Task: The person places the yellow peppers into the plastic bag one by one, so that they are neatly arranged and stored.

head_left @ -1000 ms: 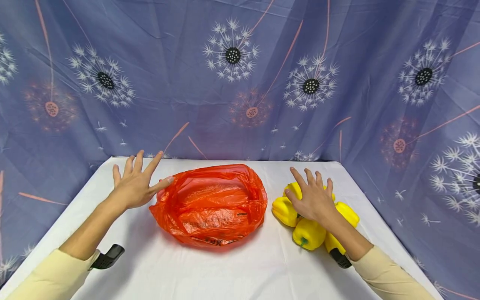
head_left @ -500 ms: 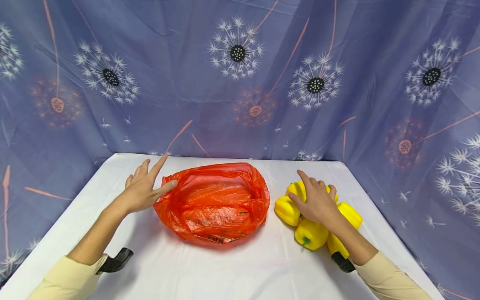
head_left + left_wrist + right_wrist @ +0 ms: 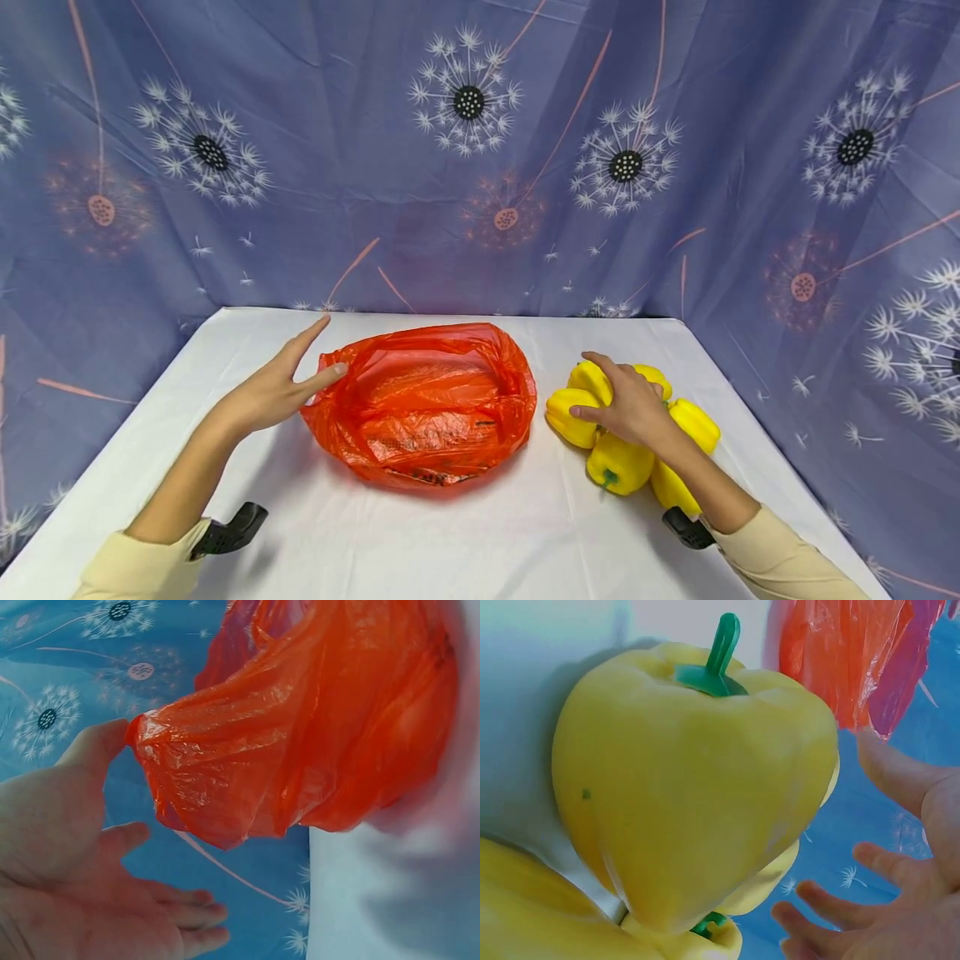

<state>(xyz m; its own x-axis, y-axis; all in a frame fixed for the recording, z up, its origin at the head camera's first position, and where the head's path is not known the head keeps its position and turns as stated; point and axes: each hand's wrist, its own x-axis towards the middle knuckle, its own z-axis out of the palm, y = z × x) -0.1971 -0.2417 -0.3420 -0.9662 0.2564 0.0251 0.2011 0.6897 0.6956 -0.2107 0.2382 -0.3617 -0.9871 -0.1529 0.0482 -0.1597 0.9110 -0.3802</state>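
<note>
A person's right hand (image 3: 630, 406), loose and empty, hovers over yellow peppers (image 3: 618, 464); the left hand (image 3: 266, 393), unclenched, is at the red bag (image 3: 431, 417), which stretches crosswise between the 2 hands.

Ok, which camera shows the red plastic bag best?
The head view: you see nearly the whole red plastic bag and into it. The left wrist view has one side close up, cropped at the top; the right wrist view, just a part, top right.
</note>
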